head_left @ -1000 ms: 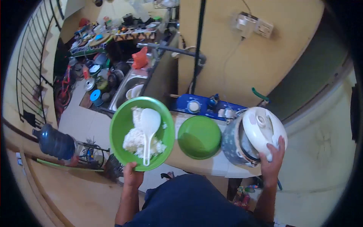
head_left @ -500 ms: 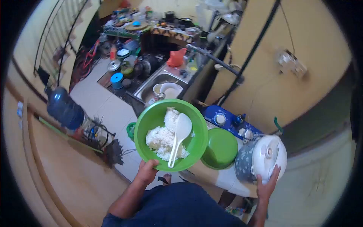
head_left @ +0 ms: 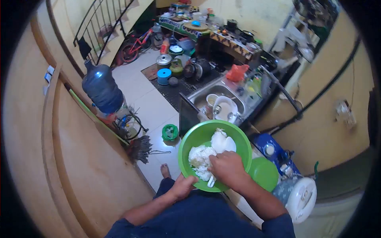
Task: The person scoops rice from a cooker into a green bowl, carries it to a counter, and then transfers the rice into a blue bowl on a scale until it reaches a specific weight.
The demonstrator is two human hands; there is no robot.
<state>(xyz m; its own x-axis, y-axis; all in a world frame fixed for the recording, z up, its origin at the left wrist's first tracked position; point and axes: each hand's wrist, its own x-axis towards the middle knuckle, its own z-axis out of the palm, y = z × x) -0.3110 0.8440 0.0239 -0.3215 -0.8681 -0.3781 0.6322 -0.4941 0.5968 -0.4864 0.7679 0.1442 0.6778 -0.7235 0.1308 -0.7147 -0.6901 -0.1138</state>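
Rice spoon is inside the green bowl, which is held up in front of the torso. Spoon's long axis runs from the blade, on the far right side of the bowl, back toward the body and slightly left; handle end sits by the near wall. Rice is piled left of the spoon and up beside the blade.

Right hand is the nearer one: directly over the middle of the handle, back of hand up, forearm coming in across the near right rim. Blade is just beyond the knuckles, handle end pokes out below the hand.

Right fingers are curled, tips pointing down at the right edge of the rice. Undersides hidden, so can't tell if they're clenched on the handle, pinching rice or only resting there.

Left hand is grasping the bowl at the near left rim: thumb over the edge, other fingers underneath, mostly out of sight.

Around it: green basin just right of the bowl on the counter, rice cooker beside that with white lid on. Sink with dishes lies beyond the bowl.
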